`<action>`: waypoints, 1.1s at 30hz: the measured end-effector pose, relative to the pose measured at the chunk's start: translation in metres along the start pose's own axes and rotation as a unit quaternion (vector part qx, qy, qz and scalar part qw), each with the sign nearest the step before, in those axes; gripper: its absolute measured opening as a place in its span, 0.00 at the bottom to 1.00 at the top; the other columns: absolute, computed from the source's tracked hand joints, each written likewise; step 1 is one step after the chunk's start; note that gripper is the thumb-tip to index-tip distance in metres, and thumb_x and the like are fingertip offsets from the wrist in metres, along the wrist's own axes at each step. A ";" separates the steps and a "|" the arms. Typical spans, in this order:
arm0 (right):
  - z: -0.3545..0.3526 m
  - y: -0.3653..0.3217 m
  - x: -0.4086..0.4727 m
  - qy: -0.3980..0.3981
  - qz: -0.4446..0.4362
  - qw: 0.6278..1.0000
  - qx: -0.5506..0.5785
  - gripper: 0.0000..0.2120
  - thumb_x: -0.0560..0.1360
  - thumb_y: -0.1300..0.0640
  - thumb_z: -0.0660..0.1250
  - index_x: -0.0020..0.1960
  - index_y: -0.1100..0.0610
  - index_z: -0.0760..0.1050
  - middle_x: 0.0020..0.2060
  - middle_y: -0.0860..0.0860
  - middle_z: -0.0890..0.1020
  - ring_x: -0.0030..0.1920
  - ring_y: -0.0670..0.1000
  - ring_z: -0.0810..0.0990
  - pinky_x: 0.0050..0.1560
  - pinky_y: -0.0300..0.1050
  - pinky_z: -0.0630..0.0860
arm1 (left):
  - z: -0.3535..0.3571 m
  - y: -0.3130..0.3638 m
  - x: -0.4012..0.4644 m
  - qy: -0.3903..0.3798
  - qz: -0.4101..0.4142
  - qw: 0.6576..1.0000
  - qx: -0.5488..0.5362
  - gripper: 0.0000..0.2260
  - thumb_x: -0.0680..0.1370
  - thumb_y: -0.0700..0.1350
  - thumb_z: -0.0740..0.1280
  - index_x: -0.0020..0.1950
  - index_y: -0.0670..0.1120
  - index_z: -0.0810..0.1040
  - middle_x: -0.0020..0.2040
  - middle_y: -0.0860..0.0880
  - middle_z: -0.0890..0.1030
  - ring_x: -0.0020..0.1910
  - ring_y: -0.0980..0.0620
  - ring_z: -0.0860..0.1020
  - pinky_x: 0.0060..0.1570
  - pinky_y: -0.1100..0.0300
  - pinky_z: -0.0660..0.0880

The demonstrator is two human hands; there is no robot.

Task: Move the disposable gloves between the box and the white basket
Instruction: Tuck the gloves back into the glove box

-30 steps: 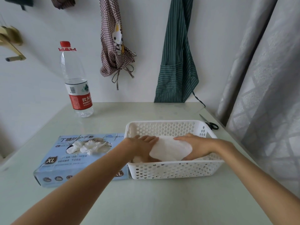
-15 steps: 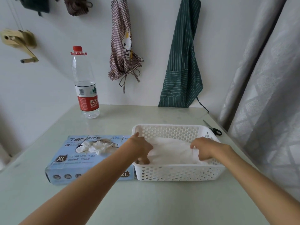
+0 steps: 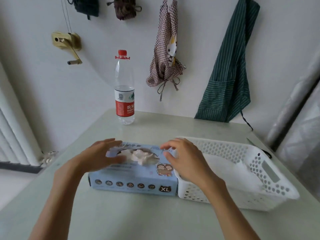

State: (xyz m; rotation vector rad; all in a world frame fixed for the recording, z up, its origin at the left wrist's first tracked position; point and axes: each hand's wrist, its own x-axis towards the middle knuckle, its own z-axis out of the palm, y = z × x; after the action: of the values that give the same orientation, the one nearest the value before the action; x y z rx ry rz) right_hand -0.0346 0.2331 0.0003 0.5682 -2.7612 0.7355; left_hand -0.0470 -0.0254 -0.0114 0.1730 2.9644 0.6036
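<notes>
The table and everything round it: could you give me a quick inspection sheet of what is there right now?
Surface: pale table, bare in front.
Job's things: blue glove box, white gloves bunched in its top opening; white basket touching the box's right end, a white glove inside.
Clutter: water bottle upright at the back; scissors behind the basket.
Hands: left hand and right hand over the box, fingers loose, holding nothing.
Cables: nothing seen.
Surroundings: checked apron and green apron on the wall; curtain at right.
</notes>
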 end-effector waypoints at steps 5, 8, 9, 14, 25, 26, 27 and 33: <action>0.041 -0.028 0.016 -0.095 -0.018 0.995 0.000 0.18 0.75 0.42 0.65 0.63 0.45 0.75 0.56 0.43 0.79 0.58 0.44 0.72 0.54 0.42 0.70 | -0.001 -0.014 0.000 -0.029 -0.002 1.000 0.008 0.60 0.45 0.84 0.52 0.74 0.58 0.61 0.74 0.55 0.61 0.72 0.51 0.58 0.70 0.52 0.59; 0.045 -0.029 0.017 -0.065 0.008 0.998 0.011 0.10 0.75 0.45 0.67 0.54 0.46 0.80 0.48 0.43 0.83 0.46 0.42 0.78 0.46 0.39 0.73 | 0.000 -0.007 0.000 -0.026 -0.008 1.000 0.010 0.43 0.62 0.73 0.64 0.74 0.57 0.61 0.74 0.55 0.61 0.71 0.51 0.57 0.69 0.52 0.60; 0.044 -0.027 0.017 -0.052 0.018 0.998 0.013 0.08 0.76 0.47 0.66 0.52 0.46 0.81 0.46 0.42 0.84 0.43 0.41 0.79 0.45 0.40 0.75 | 0.001 -0.006 0.000 -0.025 -0.009 1.000 0.008 0.40 0.66 0.69 0.66 0.74 0.57 0.61 0.74 0.55 0.61 0.71 0.52 0.56 0.69 0.51 0.60; 0.030 -0.017 0.023 0.094 0.022 0.986 0.135 0.04 0.76 0.53 0.67 0.45 0.47 0.81 0.41 0.39 0.82 0.42 0.38 0.79 0.42 0.37 0.76 | -0.002 -0.012 0.004 -0.040 -0.002 0.999 0.014 0.47 0.57 0.78 0.61 0.72 0.58 0.63 0.73 0.56 0.63 0.71 0.52 0.59 0.69 0.51 0.61; -0.007 -0.017 0.015 0.120 -0.018 0.972 0.203 0.04 0.75 0.54 0.68 0.45 0.50 0.81 0.40 0.42 0.83 0.40 0.40 0.79 0.41 0.30 0.73 | -0.009 0.008 0.001 0.057 0.053 0.997 0.000 0.49 0.59 0.71 0.66 0.76 0.56 0.53 0.77 0.55 0.55 0.74 0.52 0.56 0.71 0.47 0.56; -0.004 -0.024 0.014 0.092 -0.028 0.974 0.206 0.04 0.75 0.54 0.68 0.46 0.50 0.82 0.40 0.41 0.83 0.40 0.40 0.79 0.40 0.31 0.74 | -0.011 0.016 -0.001 0.095 0.087 0.991 -0.033 0.47 0.59 0.70 0.66 0.75 0.58 0.54 0.75 0.57 0.58 0.72 0.54 0.58 0.71 0.49 0.59; 0.001 -0.029 0.013 0.068 -0.035 0.974 0.211 0.05 0.75 0.55 0.68 0.46 0.50 0.82 0.39 0.41 0.83 0.40 0.41 0.79 0.41 0.32 0.74 | -0.012 0.025 -0.001 0.126 0.119 0.983 -0.061 0.43 0.60 0.70 0.67 0.73 0.60 0.59 0.72 0.59 0.63 0.69 0.57 0.63 0.69 0.52 0.63; 0.017 -0.026 0.014 -0.017 0.032 0.995 0.098 0.20 0.74 0.48 0.69 0.65 0.46 0.72 0.55 0.40 0.80 0.54 0.39 0.77 0.55 0.40 0.73 | 0.000 0.035 0.009 0.183 0.129 0.970 -0.100 0.04 0.74 0.54 0.69 0.42 0.55 0.80 0.40 0.61 0.82 0.41 0.67 0.78 0.46 0.63 0.77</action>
State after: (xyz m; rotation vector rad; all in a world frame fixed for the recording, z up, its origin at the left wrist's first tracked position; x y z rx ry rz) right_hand -0.0383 0.1991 0.0017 0.5343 -2.7679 1.0281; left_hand -0.0528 0.0074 0.0020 0.4835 3.2253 1.0679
